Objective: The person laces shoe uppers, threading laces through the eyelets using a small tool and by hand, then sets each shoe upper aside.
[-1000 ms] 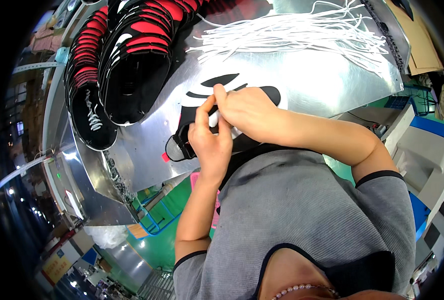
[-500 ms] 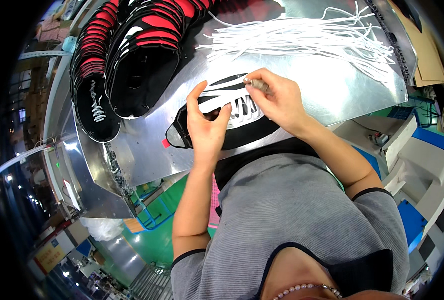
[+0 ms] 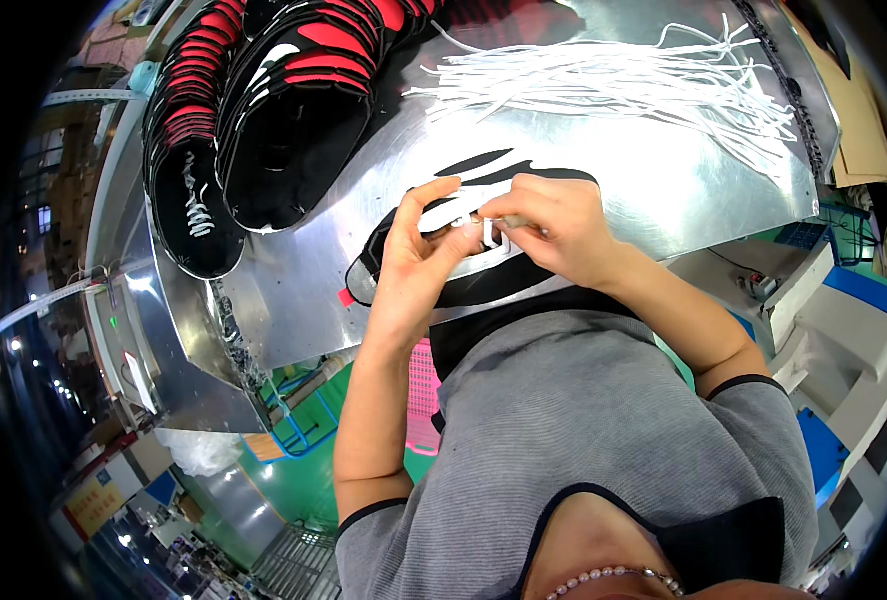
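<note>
A black and white shoe upper (image 3: 489, 284) lies on its side across the metal table in front of me, a white shoelace (image 3: 491, 234) threaded through part of its eyelets. My left hand (image 3: 422, 250) grips the upper near its opening, thumb and fingers pinched at the white eyelet strip. Close beside it, my right hand (image 3: 566, 225) is closed on a small tool with a tan wrapped handle (image 3: 514, 221), mostly covered by the fingers. Its tip is at the eyelets by my left thumb; whether it has caught the lace, I cannot tell.
Nested stacks of black and red shoe uppers (image 3: 294, 150) stand at the far left of the metal table (image 3: 299, 310). Many loose white shoelaces (image 3: 614, 85) lie spread at the back. Brown cardboard (image 3: 859, 130) is beyond the right edge, and a pink basket (image 3: 423, 400) sits below the table.
My right hand has come down and toward my left hand, bringing the tool to the eyelets. The left fingers have closed further on the upper, which has shifted slightly right.
</note>
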`<act>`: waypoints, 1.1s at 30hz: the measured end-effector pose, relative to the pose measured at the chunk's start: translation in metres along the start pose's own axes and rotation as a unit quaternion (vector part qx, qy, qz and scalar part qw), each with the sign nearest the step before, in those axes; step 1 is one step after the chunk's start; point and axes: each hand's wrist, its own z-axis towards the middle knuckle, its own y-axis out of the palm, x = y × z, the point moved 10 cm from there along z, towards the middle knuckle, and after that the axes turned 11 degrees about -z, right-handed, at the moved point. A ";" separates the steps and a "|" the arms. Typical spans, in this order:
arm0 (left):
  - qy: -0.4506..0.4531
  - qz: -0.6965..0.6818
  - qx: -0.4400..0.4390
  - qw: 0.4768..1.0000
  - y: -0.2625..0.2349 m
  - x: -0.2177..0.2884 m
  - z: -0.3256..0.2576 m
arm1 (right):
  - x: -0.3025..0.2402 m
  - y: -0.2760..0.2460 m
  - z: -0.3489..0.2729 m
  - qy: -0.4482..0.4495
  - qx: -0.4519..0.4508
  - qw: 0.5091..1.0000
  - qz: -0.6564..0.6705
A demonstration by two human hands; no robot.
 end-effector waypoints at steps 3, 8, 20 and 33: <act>0.036 0.065 0.019 0.997 -0.011 0.007 0.008 | -0.042 -0.012 -0.004 -0.077 -0.013 0.991 0.111; 0.053 0.130 0.047 0.989 -0.012 0.006 0.024 | -0.023 0.016 -0.023 0.028 -0.079 0.993 0.078; 0.191 0.455 0.039 0.869 0.007 0.025 -0.050 | 0.033 0.041 -0.063 0.384 -0.160 0.880 0.229; 0.180 0.465 0.070 0.864 0.007 0.025 -0.040 | 0.033 0.044 -0.027 0.343 -0.065 0.899 0.265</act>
